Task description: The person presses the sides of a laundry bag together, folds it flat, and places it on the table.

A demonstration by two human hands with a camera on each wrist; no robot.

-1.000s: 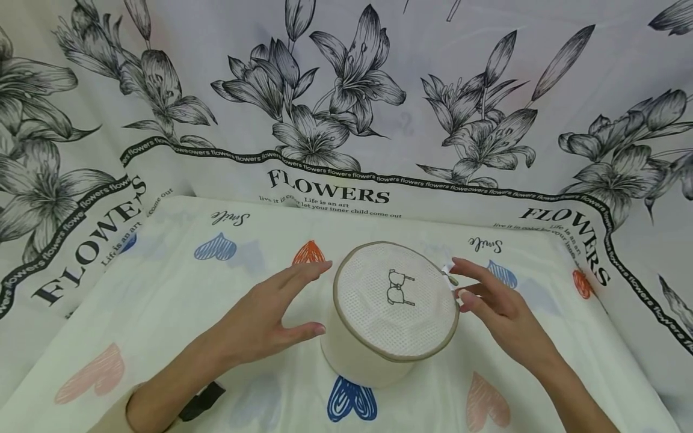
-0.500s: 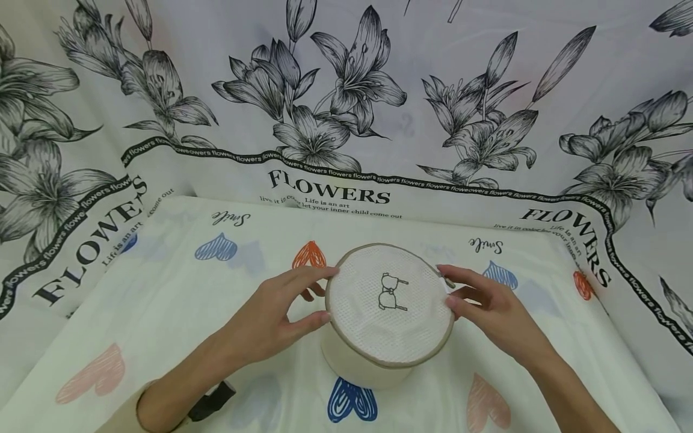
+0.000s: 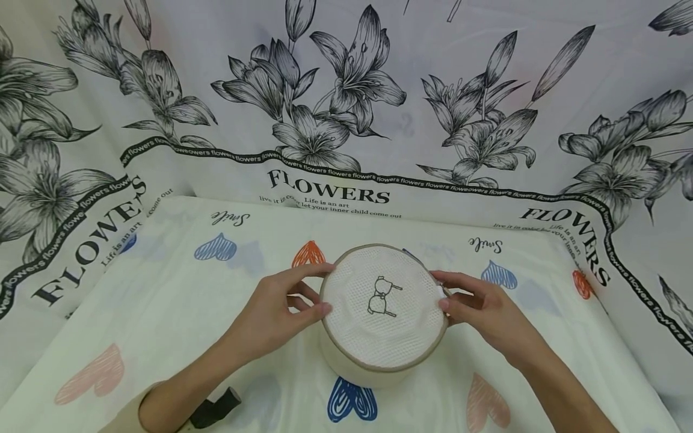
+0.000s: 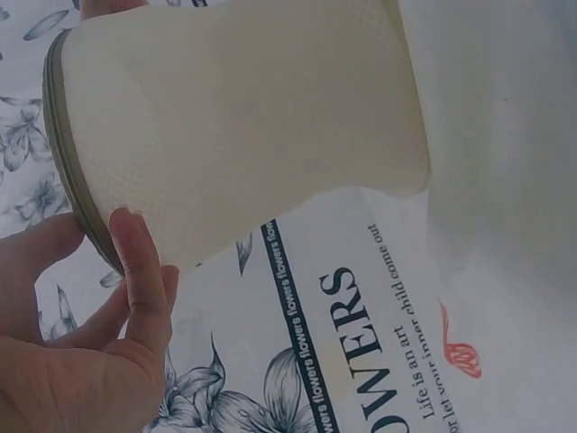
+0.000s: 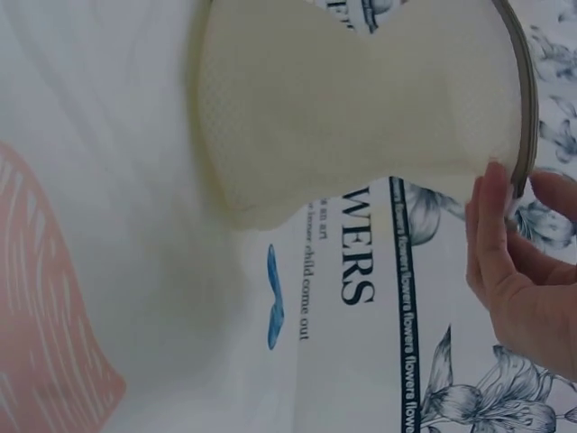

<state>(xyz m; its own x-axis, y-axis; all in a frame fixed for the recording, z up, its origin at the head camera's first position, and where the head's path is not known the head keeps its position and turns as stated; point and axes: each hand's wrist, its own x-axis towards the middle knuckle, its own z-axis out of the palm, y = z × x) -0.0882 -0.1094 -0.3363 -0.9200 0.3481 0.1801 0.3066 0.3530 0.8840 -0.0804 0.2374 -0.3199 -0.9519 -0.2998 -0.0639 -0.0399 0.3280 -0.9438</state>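
Note:
A cylindrical cream mesh laundry bag (image 3: pixel 368 376) stands upright on the cloth. Its round white lid (image 3: pixel 352 325) carries a line-drawn bear, and a grey-beige zipper rim runs around it. At the rim's left side my left hand (image 3: pixel 276 310) pinches the edge, thumb on top. My right hand (image 3: pixel 492 313) pinches the opposite edge near a zipper end. In the left wrist view, fingers (image 4: pixel 135 253) press the mesh wall just below the zipper rim (image 4: pixel 63 144). The right wrist view shows the bag's side wall (image 5: pixel 343 117) dented inward, and fingertips (image 5: pixel 494 185) against it.
A white cloth (image 3: pixel 162 313) printed with coloured hearts covers the work surface. Behind it hangs a curtain (image 3: pixel 411 132) with black flower drawings and lettering. A black device (image 3: pixel 216 409) shows below my left forearm.
Both hands have closed in on the rim, the left from a spread posture beside it. The bag's top has shifted slightly left and down in view, and its lid has turned a little.

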